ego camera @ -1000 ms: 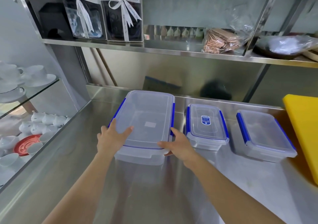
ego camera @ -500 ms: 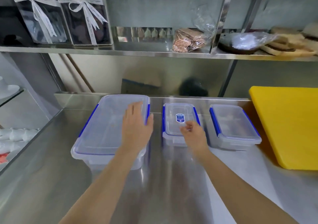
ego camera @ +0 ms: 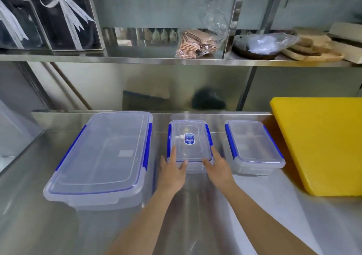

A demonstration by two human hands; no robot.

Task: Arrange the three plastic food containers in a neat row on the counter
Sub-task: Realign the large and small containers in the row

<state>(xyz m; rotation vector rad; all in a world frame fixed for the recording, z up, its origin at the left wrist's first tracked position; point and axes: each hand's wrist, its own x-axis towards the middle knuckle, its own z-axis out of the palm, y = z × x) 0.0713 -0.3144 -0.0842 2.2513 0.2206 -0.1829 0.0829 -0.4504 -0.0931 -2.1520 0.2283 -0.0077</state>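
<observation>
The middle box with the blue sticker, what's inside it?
The middle box looks empty through its clear lid; only the sticker shows on top. Both hands, left and right, cover its near corners, so that part stays unseen.

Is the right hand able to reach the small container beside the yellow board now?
Probably yes: the right hand is close to that container, with only bare counter between them.

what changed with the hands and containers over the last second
Both hands let go of the large container, which now rests on the counter at the left. The left hand and right hand moved right to the middle container, fingers at its near corners. The right container and yellow cutting board look unmoved; the camera itself shifted.
</observation>
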